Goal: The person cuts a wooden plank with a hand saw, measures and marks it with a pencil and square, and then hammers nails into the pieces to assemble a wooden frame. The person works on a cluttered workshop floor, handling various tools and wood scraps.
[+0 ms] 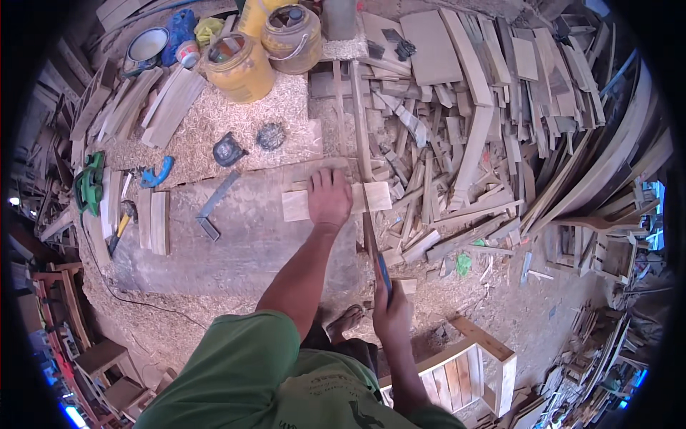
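Left hand (330,200): laid open on pale board (296,205)
Right hand (393,314): gripping handsaw (369,230) by blue handle (386,274)
Board: at eleven o'clock from right hand
Cut: apparently under way; severing seemingly left

Dark lettering runs in short lines across the front of the green shirt (236,357), with a dark printed figure (359,413) beside it; folds bend the letters. The small can (188,54) bears red and white markings, and the yellow bucket (239,75) seems to carry faint print, too blurred to read.
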Demonstrator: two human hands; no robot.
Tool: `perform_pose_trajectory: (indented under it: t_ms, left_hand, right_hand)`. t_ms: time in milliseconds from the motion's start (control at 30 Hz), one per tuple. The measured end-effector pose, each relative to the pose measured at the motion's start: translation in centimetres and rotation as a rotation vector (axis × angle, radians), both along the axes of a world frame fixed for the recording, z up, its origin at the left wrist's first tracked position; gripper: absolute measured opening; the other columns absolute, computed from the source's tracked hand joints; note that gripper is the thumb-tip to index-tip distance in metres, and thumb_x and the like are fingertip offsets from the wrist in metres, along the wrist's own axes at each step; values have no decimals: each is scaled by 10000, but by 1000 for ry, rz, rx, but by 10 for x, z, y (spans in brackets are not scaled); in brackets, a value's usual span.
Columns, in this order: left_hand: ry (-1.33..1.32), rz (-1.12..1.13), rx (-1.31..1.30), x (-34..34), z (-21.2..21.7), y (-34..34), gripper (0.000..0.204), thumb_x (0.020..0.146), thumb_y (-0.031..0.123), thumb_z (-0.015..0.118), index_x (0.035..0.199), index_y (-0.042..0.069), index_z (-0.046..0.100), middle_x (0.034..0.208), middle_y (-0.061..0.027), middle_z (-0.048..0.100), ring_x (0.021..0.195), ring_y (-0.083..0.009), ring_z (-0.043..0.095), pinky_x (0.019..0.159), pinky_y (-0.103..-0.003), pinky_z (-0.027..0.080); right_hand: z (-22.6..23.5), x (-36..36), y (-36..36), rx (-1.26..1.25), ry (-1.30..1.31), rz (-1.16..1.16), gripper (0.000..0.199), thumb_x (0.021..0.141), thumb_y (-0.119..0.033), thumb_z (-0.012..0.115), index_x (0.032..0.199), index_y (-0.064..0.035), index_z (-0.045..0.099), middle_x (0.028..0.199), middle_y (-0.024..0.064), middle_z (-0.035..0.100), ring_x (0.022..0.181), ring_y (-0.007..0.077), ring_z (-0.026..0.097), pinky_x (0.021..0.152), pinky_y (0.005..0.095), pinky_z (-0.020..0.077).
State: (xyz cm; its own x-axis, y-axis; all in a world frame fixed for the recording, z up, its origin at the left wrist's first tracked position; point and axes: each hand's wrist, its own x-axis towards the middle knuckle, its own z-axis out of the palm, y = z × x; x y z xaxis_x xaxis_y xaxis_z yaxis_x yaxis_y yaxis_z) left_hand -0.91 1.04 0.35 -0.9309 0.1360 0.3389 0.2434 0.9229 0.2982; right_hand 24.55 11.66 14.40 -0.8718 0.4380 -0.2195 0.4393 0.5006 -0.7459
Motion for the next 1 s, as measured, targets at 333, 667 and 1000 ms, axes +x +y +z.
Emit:
perform_pose_trajectory:
  t_ms: [333,667,1000]
  left_hand:
    - [-82,20,-10,2,-3,2,297,969,260,644,1175,47,666,1205,-198,613,1168,-403,569,1075,-545,448]
    - [-49,17,-25,7,-1,2,298,963,267,649,1174,58,664,1207,-196,606,1196,-406,558,1090,-543,437]
    - [-53,-12,-102,-2,-1,5,264,973,270,637,1137,62,640,1140,-189,594,1116,-398,573,1026,-541,452]
  right_hand:
    - [83,64,-3,-74,-227,-89,430,1121,-407,612,1123,14,698,861,316,731,856,552,736,713,596,561]
    - [-28,-101,13,34,-21,8,523,1132,-475,564,943,6,643,803,332,698,796,567,708,685,658,530]
    - [21,-3,-1,-41,-302,-89,448,1099,-468,610,1202,-44,713,897,308,757,870,542,747,780,640,581]
